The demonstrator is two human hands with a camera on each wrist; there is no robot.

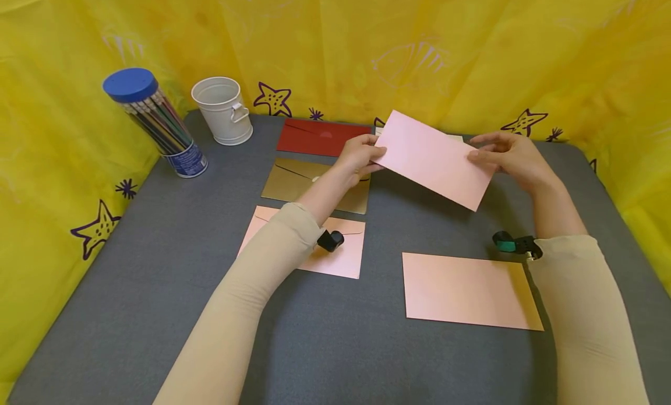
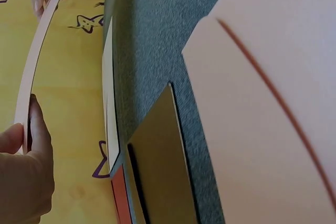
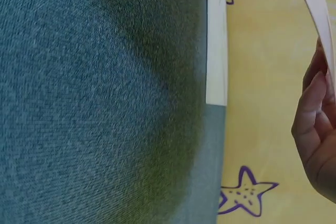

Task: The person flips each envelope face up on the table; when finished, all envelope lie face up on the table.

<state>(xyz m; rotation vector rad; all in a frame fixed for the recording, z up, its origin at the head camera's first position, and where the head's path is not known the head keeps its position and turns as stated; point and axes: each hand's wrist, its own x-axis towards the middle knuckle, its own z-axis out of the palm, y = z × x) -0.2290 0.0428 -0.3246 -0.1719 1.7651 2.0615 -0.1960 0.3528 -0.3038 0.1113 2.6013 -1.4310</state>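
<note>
Above the far right part of the table a pink envelope [image 1: 430, 157] is held up, tilted, its plain side showing. My left hand [image 1: 359, 155] pinches its left end between thumb and fingers. At the opposite end my right hand [image 1: 516, 154] grips the edge, thumb on the near face. Seen edge-on in the left wrist view, the envelope [image 2: 32, 66] bows slightly. Behind it a white envelope [image 3: 216, 51] lies mostly hidden in the head view. A second plain pink envelope [image 1: 466, 291] lies near the right forearm.
Under and beyond the left arm lie a red envelope [image 1: 317, 138], a gold envelope [image 1: 288, 180] and a pink envelope with a flap [image 1: 341, 259]. A white metal bucket [image 1: 222, 113] and a blue-lidded tub of pencils [image 1: 157, 125] stand back left. Yellow cloth [image 1: 335, 55] hangs behind.
</note>
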